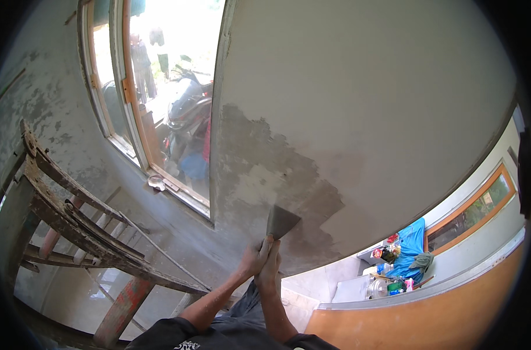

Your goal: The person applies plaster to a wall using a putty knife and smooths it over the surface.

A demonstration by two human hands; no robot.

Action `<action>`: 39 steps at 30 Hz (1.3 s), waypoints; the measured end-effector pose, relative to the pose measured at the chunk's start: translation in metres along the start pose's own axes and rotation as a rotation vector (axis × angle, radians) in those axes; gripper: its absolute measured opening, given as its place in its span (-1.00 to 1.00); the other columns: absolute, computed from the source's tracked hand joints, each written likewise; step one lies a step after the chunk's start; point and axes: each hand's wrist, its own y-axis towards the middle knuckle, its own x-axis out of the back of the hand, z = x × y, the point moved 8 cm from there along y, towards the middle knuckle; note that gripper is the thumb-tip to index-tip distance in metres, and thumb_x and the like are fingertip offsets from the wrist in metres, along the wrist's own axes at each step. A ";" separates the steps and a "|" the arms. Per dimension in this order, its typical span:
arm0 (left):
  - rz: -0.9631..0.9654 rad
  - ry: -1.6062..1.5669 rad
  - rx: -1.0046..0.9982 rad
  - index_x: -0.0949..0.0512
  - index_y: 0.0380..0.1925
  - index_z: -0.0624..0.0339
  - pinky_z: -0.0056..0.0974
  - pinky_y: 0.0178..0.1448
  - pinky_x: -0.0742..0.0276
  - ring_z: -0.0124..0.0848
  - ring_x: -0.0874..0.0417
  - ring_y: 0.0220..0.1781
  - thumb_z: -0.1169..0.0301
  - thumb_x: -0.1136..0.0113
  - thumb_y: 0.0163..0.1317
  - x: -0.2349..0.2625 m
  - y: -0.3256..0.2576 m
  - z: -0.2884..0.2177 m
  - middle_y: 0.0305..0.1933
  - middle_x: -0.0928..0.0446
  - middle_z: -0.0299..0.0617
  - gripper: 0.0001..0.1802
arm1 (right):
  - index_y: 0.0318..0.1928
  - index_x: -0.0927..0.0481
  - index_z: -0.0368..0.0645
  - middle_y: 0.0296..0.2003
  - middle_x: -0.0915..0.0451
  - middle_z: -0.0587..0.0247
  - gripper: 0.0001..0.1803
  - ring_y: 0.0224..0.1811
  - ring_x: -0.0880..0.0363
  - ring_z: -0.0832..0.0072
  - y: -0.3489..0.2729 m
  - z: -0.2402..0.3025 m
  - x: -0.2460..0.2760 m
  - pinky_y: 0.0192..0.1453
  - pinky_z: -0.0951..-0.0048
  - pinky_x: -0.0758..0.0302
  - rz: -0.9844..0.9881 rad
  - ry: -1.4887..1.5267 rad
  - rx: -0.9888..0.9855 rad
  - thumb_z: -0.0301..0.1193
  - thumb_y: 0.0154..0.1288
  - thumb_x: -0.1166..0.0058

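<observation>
Both arms reach forward to a wide putty knife (283,222), its flat grey blade up against the wall (364,105). My right hand (269,269) is closed round the handle. Pressed beside it, my left hand (252,260) also grips the handle; its fingers are slightly blurred. Behind the blade is a darker, rough-edged grey patch (259,149), with smooth pale coating above and to its right. How much putty is on the blade I cannot tell.
A worn wooden ladder-like frame (85,230) stands at left. A wood-framed window (127,87) shows a motorcycle (190,102) outside. A small whitish object (156,182) sits on its sill. At right are a blue plastic sheet (410,251), bottles (395,287) and an orange-brown surface (417,321).
</observation>
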 end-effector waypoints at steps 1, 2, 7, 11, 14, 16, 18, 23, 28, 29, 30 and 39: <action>-0.004 -0.017 -0.019 -0.47 -0.49 0.32 -0.21 -0.41 -0.37 -0.48 -0.39 -0.51 0.09 0.16 0.35 0.002 0.003 -0.009 -0.65 -0.38 -0.03 -0.51 | -0.35 -0.47 -0.19 -0.43 -0.41 0.45 -0.55 -0.39 -0.34 0.71 0.002 0.004 -0.005 -0.32 0.61 -0.31 0.030 -0.010 0.011 -0.09 0.45 0.30; -0.008 -0.033 -0.034 -0.50 -0.50 0.32 -0.20 -0.43 -0.37 -0.46 -0.43 -0.55 0.08 0.14 0.34 0.005 0.006 -0.018 -0.65 -0.45 -0.04 -0.50 | -0.35 -0.47 -0.19 -0.43 -0.41 0.45 -0.55 -0.39 -0.34 0.71 0.003 0.010 -0.010 -0.32 0.61 -0.31 0.027 -0.010 0.003 -0.09 0.45 0.30; 0.036 -0.039 -0.081 -0.47 -0.49 0.34 -0.22 -0.40 -0.36 -0.50 -0.39 -0.50 0.09 0.16 0.36 0.006 0.015 -0.037 -0.64 -0.40 -0.04 -0.50 | -0.35 -0.48 -0.21 -0.43 -0.41 0.44 -0.54 -0.38 -0.34 0.70 0.010 0.028 -0.022 -0.32 0.61 -0.31 0.075 -0.025 0.098 -0.10 0.45 0.30; 0.048 0.018 -0.019 -0.47 -0.46 0.36 -0.25 -0.39 -0.36 -0.54 -0.37 -0.43 0.08 0.16 0.36 0.003 0.003 0.001 -0.63 -0.36 -0.06 -0.50 | -0.36 -0.48 -0.21 -0.44 -0.41 0.44 -0.55 -0.38 -0.34 0.69 0.003 -0.006 0.003 -0.32 0.61 -0.31 0.006 -0.053 0.038 -0.11 0.45 0.30; 0.010 0.056 0.039 -0.49 -0.46 0.36 -0.26 -0.41 -0.35 -0.56 -0.38 -0.43 0.09 0.16 0.36 -0.001 0.000 0.024 -0.64 -0.34 -0.09 -0.49 | -0.35 -0.48 -0.23 -0.44 -0.42 0.44 -0.55 -0.38 -0.34 0.68 0.001 -0.014 0.010 -0.32 0.60 -0.30 -0.033 -0.004 0.007 -0.12 0.45 0.29; -0.003 0.027 0.027 -0.49 -0.47 0.36 -0.26 -0.42 -0.35 -0.57 -0.37 -0.44 0.08 0.16 0.37 0.000 0.003 0.012 -0.65 -0.33 -0.10 -0.49 | -0.35 -0.49 -0.24 -0.44 -0.42 0.43 -0.55 -0.39 -0.33 0.68 0.004 -0.004 0.003 -0.33 0.60 -0.30 0.034 -0.050 0.011 -0.11 0.45 0.28; -0.021 -0.003 0.017 -0.48 -0.47 0.35 -0.26 -0.42 -0.35 -0.57 -0.37 -0.44 0.08 0.16 0.37 0.005 0.011 -0.008 -0.66 -0.32 -0.11 -0.48 | -0.36 -0.48 -0.24 -0.44 -0.42 0.44 -0.54 -0.39 -0.33 0.69 0.009 0.013 -0.011 -0.33 0.59 -0.30 0.073 -0.048 0.041 -0.11 0.45 0.29; 0.026 -0.043 -0.089 -0.48 -0.45 0.37 -0.25 -0.40 -0.37 -0.54 -0.39 -0.47 0.11 0.16 0.37 0.007 0.023 -0.037 -0.64 -0.41 -0.07 -0.51 | -0.38 -0.47 -0.24 -0.45 -0.40 0.45 -0.54 -0.39 -0.31 0.69 0.012 0.039 -0.029 -0.34 0.59 -0.31 0.105 -0.088 0.161 -0.12 0.45 0.29; 0.010 -0.010 0.007 -0.50 -0.42 0.38 -0.25 -0.40 -0.37 -0.56 -0.38 -0.44 0.10 0.15 0.36 0.005 0.007 0.028 -0.64 -0.42 -0.07 -0.50 | -0.34 -0.50 -0.27 -0.44 -0.43 0.43 -0.52 -0.38 -0.32 0.67 -0.003 -0.008 -0.001 -0.31 0.58 -0.31 -0.036 -0.114 0.003 -0.11 0.44 0.28; 0.009 -0.010 0.054 -0.50 -0.43 0.38 -0.25 -0.39 -0.37 -0.56 -0.38 -0.44 0.10 0.15 0.36 0.005 0.005 0.034 -0.64 -0.42 -0.07 -0.50 | -0.34 -0.50 -0.27 -0.44 -0.43 0.43 -0.52 -0.38 -0.32 0.67 -0.004 -0.008 0.002 -0.31 0.58 -0.31 -0.046 -0.109 0.002 -0.11 0.44 0.28; 0.007 -0.010 0.100 -0.51 -0.43 0.37 -0.25 -0.39 -0.37 -0.56 -0.39 -0.44 0.10 0.14 0.36 0.005 0.002 0.038 -0.64 -0.42 -0.08 -0.50 | -0.32 -0.51 -0.28 -0.43 -0.44 0.42 -0.52 -0.36 -0.34 0.67 -0.002 -0.005 -0.001 -0.29 0.57 -0.33 -0.010 -0.127 0.015 -0.11 0.44 0.27; -0.042 -0.054 -0.009 -0.43 -0.59 0.37 -0.29 -0.51 -0.26 -0.59 -0.32 -0.50 0.05 0.22 0.39 0.010 0.004 0.004 -0.68 -0.34 -0.32 -0.41 | -0.30 -0.53 -0.33 -0.39 -0.47 0.39 -0.53 -0.32 -0.34 0.65 0.000 0.011 -0.012 -0.24 0.56 -0.34 -0.004 -0.144 0.053 -0.12 0.42 0.21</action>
